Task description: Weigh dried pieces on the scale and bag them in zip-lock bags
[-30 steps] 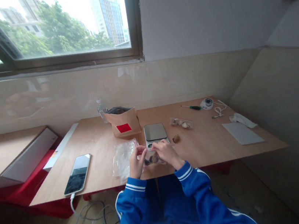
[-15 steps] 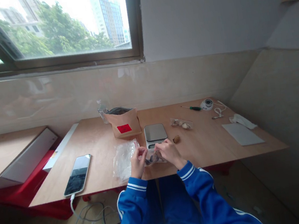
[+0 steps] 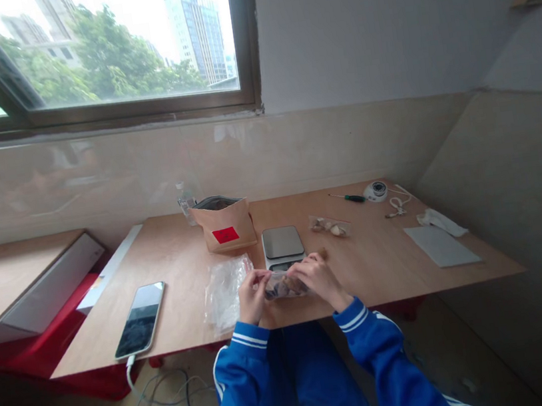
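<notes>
- My left hand is pinching the clear bag at upper left, fingertips together.
- My right hand is pinching its upper right.
- Its length is running crosswise between.

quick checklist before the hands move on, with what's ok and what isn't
1. Left hand pinching the small clear plastic bag of dark brown pieces at its top edge: ok.
2. Right hand gripping that edge's other end: ok.
3. Bag sealed fully: cannot tell at this size.
4. Readout legible on the silver-topped digital scale: not ok, too small to read.
5. Red-labelled brown paper pouch standing upright: ok, its top gapes open.
</notes>
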`<state>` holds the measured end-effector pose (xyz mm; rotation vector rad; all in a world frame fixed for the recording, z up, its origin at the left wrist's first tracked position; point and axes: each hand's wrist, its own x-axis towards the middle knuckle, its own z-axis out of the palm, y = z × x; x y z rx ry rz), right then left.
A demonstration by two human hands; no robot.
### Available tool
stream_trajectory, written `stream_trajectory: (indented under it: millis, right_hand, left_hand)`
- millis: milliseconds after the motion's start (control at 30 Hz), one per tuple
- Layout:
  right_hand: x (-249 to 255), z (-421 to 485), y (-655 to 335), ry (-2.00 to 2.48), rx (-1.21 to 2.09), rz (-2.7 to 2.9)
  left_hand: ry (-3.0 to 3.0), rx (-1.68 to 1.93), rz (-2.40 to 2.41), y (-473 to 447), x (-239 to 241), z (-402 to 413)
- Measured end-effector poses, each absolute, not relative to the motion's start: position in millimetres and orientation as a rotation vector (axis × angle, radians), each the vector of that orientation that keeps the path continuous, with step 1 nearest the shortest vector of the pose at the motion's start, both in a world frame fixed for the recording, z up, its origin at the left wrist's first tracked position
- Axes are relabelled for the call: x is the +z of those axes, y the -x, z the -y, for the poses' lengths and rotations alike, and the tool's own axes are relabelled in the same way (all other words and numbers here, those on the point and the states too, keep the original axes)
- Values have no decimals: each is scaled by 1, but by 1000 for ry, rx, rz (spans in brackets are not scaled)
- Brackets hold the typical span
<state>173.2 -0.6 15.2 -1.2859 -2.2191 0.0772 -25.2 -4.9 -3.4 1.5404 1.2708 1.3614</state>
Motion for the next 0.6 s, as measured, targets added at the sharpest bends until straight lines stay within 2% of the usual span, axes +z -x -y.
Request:
stream_trajectory:
  millis: [267,600]
  right_hand:
    - [15,2,-193,1347,138,2091]
    - [6,3,-197,1345,472,1708]
  left_hand:
    - [-1409,1384,-1239,23,-4,4]
    - [-1148,1408,-1193,23,1,-1]
